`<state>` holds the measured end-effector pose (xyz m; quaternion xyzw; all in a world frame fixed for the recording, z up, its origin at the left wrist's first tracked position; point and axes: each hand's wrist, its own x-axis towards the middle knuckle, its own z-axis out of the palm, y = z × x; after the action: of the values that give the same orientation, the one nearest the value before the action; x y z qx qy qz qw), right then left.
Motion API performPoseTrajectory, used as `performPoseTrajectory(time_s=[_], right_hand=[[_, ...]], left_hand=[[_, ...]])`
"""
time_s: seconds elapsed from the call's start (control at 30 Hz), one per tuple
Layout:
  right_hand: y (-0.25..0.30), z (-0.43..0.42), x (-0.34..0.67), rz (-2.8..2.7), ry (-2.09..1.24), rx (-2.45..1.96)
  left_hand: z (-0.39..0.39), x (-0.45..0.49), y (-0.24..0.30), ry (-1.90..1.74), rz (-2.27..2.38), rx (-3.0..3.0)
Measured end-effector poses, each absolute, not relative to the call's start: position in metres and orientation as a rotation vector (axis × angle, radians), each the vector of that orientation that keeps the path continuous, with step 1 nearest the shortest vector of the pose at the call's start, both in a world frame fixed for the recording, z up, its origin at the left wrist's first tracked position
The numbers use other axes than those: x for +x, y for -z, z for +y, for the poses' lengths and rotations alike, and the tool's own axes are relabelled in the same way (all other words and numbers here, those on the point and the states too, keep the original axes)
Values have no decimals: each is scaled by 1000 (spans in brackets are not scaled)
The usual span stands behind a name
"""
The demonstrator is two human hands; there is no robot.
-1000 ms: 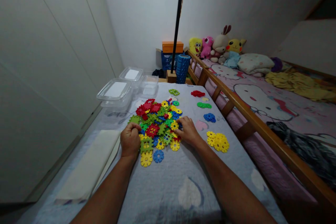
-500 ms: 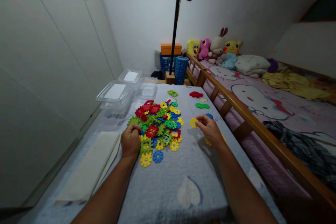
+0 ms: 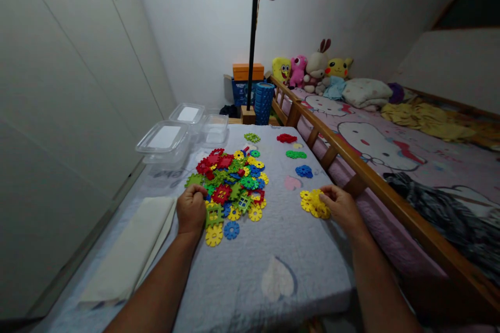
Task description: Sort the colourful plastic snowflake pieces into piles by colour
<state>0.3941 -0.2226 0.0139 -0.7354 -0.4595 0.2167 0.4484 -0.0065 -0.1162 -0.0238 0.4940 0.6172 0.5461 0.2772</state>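
My right hand (image 3: 344, 209) is at the table's right side, thumb and fingertips pinched on a yellow notched plastic disc (image 3: 317, 197) over a small group of yellow discs (image 3: 307, 204). My left hand (image 3: 192, 210) rests closed at the left edge of a mixed heap of plastic building pieces (image 3: 236, 182); what its curled fingers hold, if anything, is hidden. Red, green, yellow and blue discs and square frames make up the heap. A yellow disc (image 3: 214, 235) and a blue disc (image 3: 232, 229) lie at its near edge.
Beyond my right hand are small groups of blue discs (image 3: 303, 171), green discs (image 3: 296, 154) and red pieces (image 3: 286, 138). Light-green pieces (image 3: 252, 138) lie behind the heap. Clear lidded boxes (image 3: 164, 138) stand back left, folded cloth (image 3: 128, 250) at left. A wooden bed rail (image 3: 351, 166) borders the right.
My right hand has moved right and nearer with the yellow disc, to the yellow group. The blue group is uncovered. My left hand stays by the heap; the view has shifted slightly.
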Motion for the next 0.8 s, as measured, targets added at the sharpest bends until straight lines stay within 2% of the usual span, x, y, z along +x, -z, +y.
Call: performPoseTrajectory(time_s=[0.33, 0.8], right_hand=[[-11, -233, 386, -1298, -533, -1884], [0, -219, 378, -1610, 2, -2124]], left_hand=[[-118, -6, 18, -1412, 1715, 1299], [-115, -10, 28, -1464, 1650, 1279]])
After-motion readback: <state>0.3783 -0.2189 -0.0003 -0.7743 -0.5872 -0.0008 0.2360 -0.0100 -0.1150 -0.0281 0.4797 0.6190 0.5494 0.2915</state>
